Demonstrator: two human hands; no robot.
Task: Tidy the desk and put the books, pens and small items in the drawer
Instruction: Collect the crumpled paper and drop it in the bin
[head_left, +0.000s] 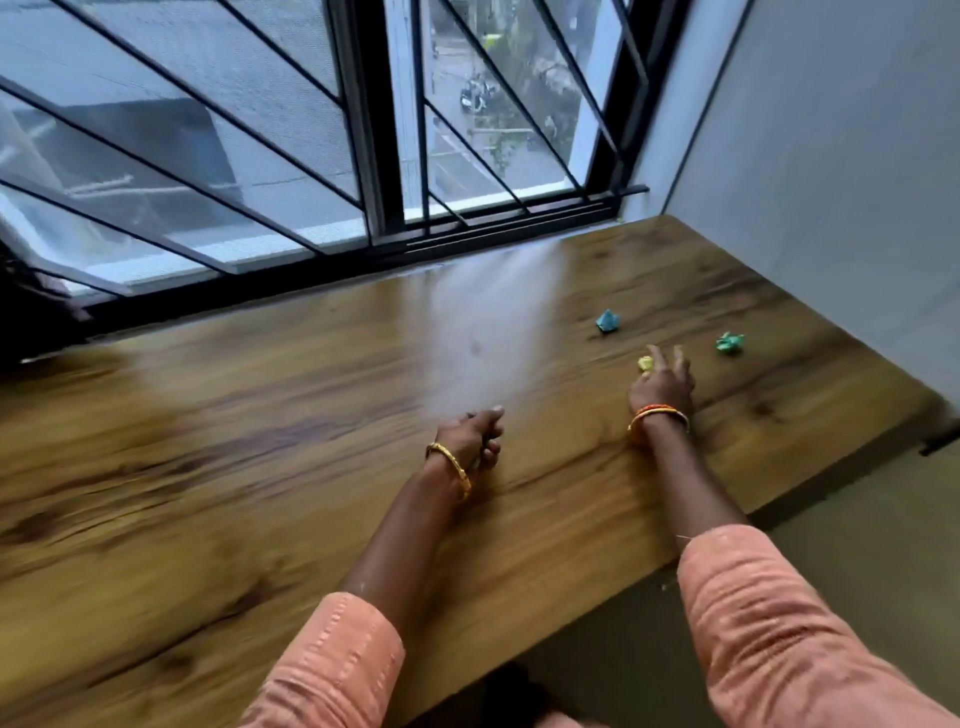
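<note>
Hands both over wooden worktop (260, 467), frame motion-blurred. Right hand (662, 384) reaches forward toward far right end, fingers extended and spread, holding nothing; fingertips at a small yellow crumpled item (644, 364), can't tell if touching or just beside. Left hand (470, 439) sits nearer the middle, fingers curled in; something thin and dark seems to poke out of the fist, too blurred to tell what it is or whether it's gripped.

Other small items on worktop: blue folded-paper piece (606, 320) beyond the right hand, toward the window; green crumpled piece (730, 343) to its right, near the wall. All three lie apart from each other in the far right corner area.

Bangles on both wrists, salmon sleeves (769, 623) pushed up the forearms. Window with black diagonal grille (249, 156) runs along the far edge of the worktop; grey wall (831, 156) on the right.
</note>
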